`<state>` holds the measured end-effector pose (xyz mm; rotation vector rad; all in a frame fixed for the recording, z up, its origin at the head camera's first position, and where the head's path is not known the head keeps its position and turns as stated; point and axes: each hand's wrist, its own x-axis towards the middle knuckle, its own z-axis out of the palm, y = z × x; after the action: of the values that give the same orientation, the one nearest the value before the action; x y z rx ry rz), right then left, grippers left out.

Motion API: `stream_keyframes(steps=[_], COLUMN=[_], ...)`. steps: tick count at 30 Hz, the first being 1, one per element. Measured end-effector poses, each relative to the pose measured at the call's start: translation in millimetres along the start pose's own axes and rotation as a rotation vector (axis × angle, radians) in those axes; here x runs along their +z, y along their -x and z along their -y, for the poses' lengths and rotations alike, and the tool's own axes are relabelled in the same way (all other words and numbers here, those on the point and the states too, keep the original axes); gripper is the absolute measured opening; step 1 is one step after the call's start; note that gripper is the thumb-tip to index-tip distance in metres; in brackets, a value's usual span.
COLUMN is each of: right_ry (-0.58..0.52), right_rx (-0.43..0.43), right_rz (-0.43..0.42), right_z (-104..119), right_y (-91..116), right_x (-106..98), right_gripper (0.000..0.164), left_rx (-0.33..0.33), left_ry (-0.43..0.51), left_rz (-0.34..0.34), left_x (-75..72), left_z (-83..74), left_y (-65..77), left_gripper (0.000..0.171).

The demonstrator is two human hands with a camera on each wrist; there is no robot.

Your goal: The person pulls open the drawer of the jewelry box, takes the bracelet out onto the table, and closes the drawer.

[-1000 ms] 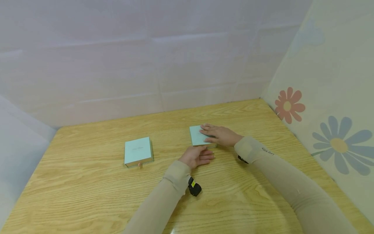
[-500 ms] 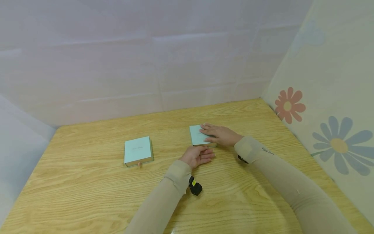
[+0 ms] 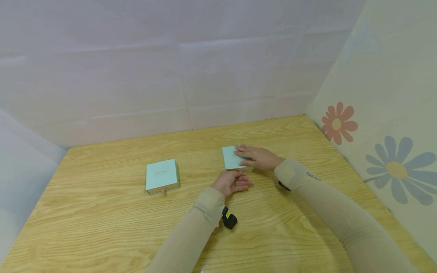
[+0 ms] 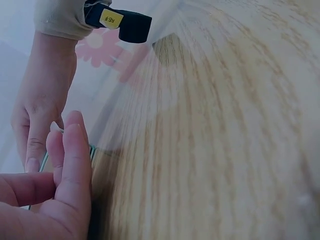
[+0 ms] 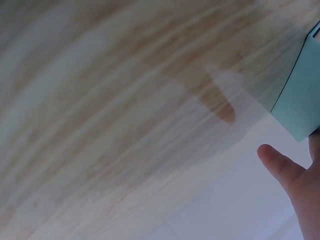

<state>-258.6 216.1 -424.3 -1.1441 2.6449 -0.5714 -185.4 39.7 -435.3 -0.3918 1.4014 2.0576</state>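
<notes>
Pale blue box (image 3: pixel 230 158) lies flat on the wood-grain tabletop (image 3: pixel 102 220), right of centre and toward the back, seen from the person's side. Right hand (image 3: pixel 261 158) rests over the right part of its top, fingers spread, not wrapped round it. Left hand (image 3: pixel 233 183) sits at the front edge of the same box, palm turned partly up, fingers extended, thumb brought in toward the index finger; whether they pinch anything I cannot tell, the fingers themselves hide that spot. Second box (image 3: pixel 161 172), same colour, lies well apart to the left, untouched, with a small tab (image 3: pixel 164 192) at its front; a like tab on the first may be under the left hand, unconfirmed. My reading of the step: the right hand steadies while the left works at the front edge. To do it well: press down evenly and lightly, enough to stop sliding without denting the top. Any pull is best kept level and straight toward the person, since a sideways or upward tug would probably twist or tip the box. Right fingertips should keep clear of the front edge.
</notes>
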Motion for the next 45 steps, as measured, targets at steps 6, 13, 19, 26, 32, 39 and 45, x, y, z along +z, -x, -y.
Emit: stream_keyframes(steps=[6,13,19,26,32,39,45], right_ry=[-0.001,-0.001,-0.007,-0.011,-0.007,0.003,-0.002], right_rx=[-0.005,0.01,0.021,0.025,0.02,0.031,0.024], right_rz=[-0.002,0.003,0.018,0.019,0.016,0.017,0.013], right_z=[0.3,1.2,1.6,2.1,4.4,2.8,2.8], right_y=[0.0,-0.4,-1.0,-0.3,0.0,-0.3,-0.5], right_x=[-0.7,-0.4,-0.9,-1.7,-1.5,-0.5,-0.5], right_gripper=[0.053,0.053,0.054,0.055,0.055,0.054,0.054], left_rx=[0.008,0.0,0.003,-0.002,0.013,0.023,0.027], left_ry=[-0.009,0.001,0.007,0.014,0.003,0.004,0.011], left_rz=[0.0,-0.003,-0.004,0.0,0.006,0.014,0.017], left_x=[1.2,2.5,2.6,3.6,3.9,5.1,4.7], left_z=[-0.8,-0.1,1.5,3.1,4.3,5.6,6.4], left_y=[2.4,4.4,3.8,4.8,7.4,8.4,8.5], left_gripper=[0.027,0.028,0.027,0.026,0.024,0.022,0.023])
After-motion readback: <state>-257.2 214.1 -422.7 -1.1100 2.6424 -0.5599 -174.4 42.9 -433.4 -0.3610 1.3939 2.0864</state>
